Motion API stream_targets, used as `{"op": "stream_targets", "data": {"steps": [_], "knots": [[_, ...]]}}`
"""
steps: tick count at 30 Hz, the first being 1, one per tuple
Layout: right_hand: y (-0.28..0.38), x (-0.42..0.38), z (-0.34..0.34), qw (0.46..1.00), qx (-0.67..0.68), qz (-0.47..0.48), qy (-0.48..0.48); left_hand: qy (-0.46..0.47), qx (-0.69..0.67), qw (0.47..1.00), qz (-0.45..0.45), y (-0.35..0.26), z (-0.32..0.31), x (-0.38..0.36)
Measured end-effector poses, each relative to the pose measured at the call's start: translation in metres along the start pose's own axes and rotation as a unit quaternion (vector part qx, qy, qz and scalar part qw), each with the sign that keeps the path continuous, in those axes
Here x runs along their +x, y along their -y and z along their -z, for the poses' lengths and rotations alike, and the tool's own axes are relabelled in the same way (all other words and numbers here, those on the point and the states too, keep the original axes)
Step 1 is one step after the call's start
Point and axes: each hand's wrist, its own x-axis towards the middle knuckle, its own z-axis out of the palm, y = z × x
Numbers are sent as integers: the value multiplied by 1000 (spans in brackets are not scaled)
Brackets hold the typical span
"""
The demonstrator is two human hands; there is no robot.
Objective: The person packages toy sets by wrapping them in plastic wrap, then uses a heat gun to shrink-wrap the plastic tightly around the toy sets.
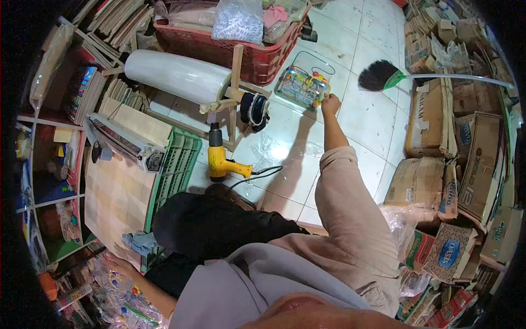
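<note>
My right hand (331, 103) reaches forward over the tiled floor, fingers closed on the near right corner of a clear plastic toy pack (300, 88). Colourful toy pieces show through its film, and a thin green loop sticks out at the top. At the lower left, my left hand (121, 268) lies with fingers stretched out over clear plastic packs (123, 296) holding small coloured items. Its fingertips are partly lost among the shiny plastic.
A yellow heat gun (218, 162) stands by a large plastic film roll (175, 75) on a wooden frame. Behind are a red crate (255, 60) and a black-bristled broom (378, 75). Cardboard boxes (430, 123) line the right; a green crate (183, 151) stands left.
</note>
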Motion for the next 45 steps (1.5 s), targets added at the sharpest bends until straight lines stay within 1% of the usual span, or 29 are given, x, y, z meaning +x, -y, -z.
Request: {"op": "stream_targets", "data": {"steps": [3, 5, 7, 9, 11, 13, 15, 16, 17, 18, 19, 20, 21, 22, 23, 24, 26, 28, 29, 31, 34, 35, 36, 37, 39, 41, 43, 44, 45], "knots": [[-9, 4, 2, 1000, -3, 27, -7, -36, 24, 999, -10, -15, -2, 4], [-15, 9, 14, 1000, -13, 12, 20, 0, -13, 1000, 21, -29, -5, -3], [-38, 18, 0, 998, 13, 10, 53, -2, 20, 1000, 13, -1, -5, 7], [-46, 24, -8, 994, 14, 23, 106, -3, 88, 994, -61, 29, -4, 14], [-32, 20, 1, 994, -15, 31, 100, -15, 80, 996, -19, -11, -5, 4], [-26, 13, 5, 993, -44, 41, 97, -25, 27, 999, -30, -33, -5, 2], [-20, 16, 0, 985, -136, -44, 98, 23, -121, 992, -10, -17, -4, 2], [-47, 20, -16, 993, -98, 19, 61, 57, -179, 982, -14, -10, 4, 5], [-62, 18, -25, 997, 6, 16, 80, 88, -158, 984, 8, 30, 3, -3], [-80, 8, -40, 989, 32, 62, 127, 96, 30, 991, -83, 60, -5, -23], [-82, -8, -42, 957, 238, 78, 149, 117, 231, 955, -145, 85, 8, -31], [-50, -34, -8, 893, 375, 40, 244, 80, 281, 953, -80, -1, 21, -48], [-49, -53, -7, 902, 354, 102, 226, -61, -14, 997, -42, -64, 46, -49], [-12, -98, 32, 913, 245, 265, 192, -77, 100, 990, -68, -79, 64, -56], [39, -161, 72, 930, 178, 279, 158, -84, 130, 981, -121, -71, 81, -60], [32, -189, 67, 927, 176, 294, 154, -111, 126, 979, -117, -76, 102, -70], [70, -256, 109, 907, 135, 300, 262, -141, 120, 978, -96, -69, 133, -88], [94, -302, 132, 855, 191, 262, 405, -157, 105, 982, -23, -66, 150, -107], [131, -338, 158, 810, 241, 233, 481, -165, 109, 980, -10, -63, 163, -112], [175, -362, 172, 689, 207, 93, 688, -181, 99, 977, 46, -60, 193, -119], [216, -372, 161, 646, 185, 135, 729, -227, 122, 964, 73, -43, 227, -129], [256, -394, 196, 663, 149, 252, 689, -249, 128, 957, 82, -39, 239, -131], [289, -417, 223, 604, 228, 295, 704, -281, 193, 938, 67, -38, 253, -131], [308, -434, 234, 599, 228, 297, 707, -284, 197, 936, 69, -34, 266, -133], [332, -461, 245, 532, 267, 481, 643, -363, 209, 901, 110, -25, 291, -134], [347, -488, 245, 521, 236, 602, 557, -381, 162, 898, 148, -21, 308, -128], [358, -517, 242, 479, 289, 555, 615, -329, 140, 902, 241, -4, 314, -126], [365, -529, 244, 453, 289, 559, 631, -327, 158, 911, 193, 8, 311, -126], [371, -540, 247, 427, 287, 562, 647, -328, 155, 912, 191, 13, 309, -124]]}}
